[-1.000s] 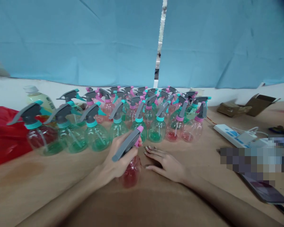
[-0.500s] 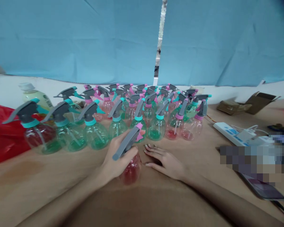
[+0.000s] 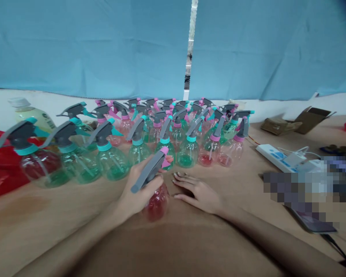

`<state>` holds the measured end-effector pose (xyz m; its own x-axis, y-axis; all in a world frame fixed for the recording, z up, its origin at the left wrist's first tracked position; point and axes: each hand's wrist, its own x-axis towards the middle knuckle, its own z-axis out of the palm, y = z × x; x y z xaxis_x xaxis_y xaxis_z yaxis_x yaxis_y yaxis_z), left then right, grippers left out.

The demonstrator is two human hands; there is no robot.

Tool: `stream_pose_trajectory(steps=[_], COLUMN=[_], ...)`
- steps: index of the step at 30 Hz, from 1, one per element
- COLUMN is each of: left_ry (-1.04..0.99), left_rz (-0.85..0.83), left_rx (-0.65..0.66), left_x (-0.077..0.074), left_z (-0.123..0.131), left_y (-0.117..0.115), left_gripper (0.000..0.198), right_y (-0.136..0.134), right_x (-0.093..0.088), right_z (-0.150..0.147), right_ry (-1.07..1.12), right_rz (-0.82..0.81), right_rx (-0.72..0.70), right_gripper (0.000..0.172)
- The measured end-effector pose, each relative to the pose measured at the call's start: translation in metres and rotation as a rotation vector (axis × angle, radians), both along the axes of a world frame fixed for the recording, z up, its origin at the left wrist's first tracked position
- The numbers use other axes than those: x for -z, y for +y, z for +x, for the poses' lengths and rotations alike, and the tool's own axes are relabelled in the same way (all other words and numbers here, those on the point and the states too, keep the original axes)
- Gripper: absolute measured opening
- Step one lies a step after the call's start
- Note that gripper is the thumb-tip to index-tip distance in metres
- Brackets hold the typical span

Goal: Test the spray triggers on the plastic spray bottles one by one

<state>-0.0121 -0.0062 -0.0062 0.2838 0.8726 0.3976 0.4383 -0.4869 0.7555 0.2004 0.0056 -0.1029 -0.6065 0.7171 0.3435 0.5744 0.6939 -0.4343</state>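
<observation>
My left hand [image 3: 140,190] is wrapped round the neck of a red spray bottle [image 3: 155,206] with a grey trigger head and a pink nozzle. The bottle stands close in front of me, its head tilted up to the right. To its right, my right hand [image 3: 197,192] lies on the table with the fingers stretched out, holding nothing. Beyond both hands are several rows of spray bottles. In the front row stand a green spray bottle [image 3: 114,166] with a turquoise collar and a pink spray bottle [image 3: 210,154] with a pink collar, both with some liquid low inside.
A red plastic bag [image 3: 5,173] and a white-capped bottle [image 3: 31,115] are at the left. On the right lie a white power strip [image 3: 272,157] with plugs, a phone [image 3: 311,221] with a cable, and an open cardboard box [image 3: 313,121]. Blue cloth covers the back wall.
The whole view has shifted slightly, so things appear a little further left and up. My left hand keeps its hold on the red spray bottle, and my right hand stays flat.
</observation>
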Motion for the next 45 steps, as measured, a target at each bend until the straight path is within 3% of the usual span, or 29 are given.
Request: stream_pose_trajectory(steps=[16, 21, 26, 33, 45], left_ry=[-0.019, -0.001, 0.043, 0.04, 0.03], left_rz=[0.061, 0.071, 0.125, 0.165, 0.158], left_rx=[0.027, 0.062, 0.033, 0.068, 0.052], left_x=[0.003, 0.003, -0.001, -0.007, -0.003], left_z=[-0.002, -0.002, -0.001, 0.0, -0.002], left_y=[0.001, 0.002, 0.001, 0.0, 0.003], left_gripper=[0.023, 0.031, 0.024, 0.03, 0.011], right_y=[0.001, 0.001, 0.002, 0.001, 0.001], right_x=[0.001, 0.003, 0.002, 0.0, 0.001], right_z=[0.0, 0.0, 0.0, 0.0, -0.001], right_ry=[-0.042, -0.024, -0.033, -0.043, -0.021], right_rz=[0.012, 0.018, 0.016, 0.008, 0.014], right_rx=[0.006, 0.0, 0.001, 0.006, -0.002], right_gripper=[0.053, 0.051, 0.051, 0.051, 0.05])
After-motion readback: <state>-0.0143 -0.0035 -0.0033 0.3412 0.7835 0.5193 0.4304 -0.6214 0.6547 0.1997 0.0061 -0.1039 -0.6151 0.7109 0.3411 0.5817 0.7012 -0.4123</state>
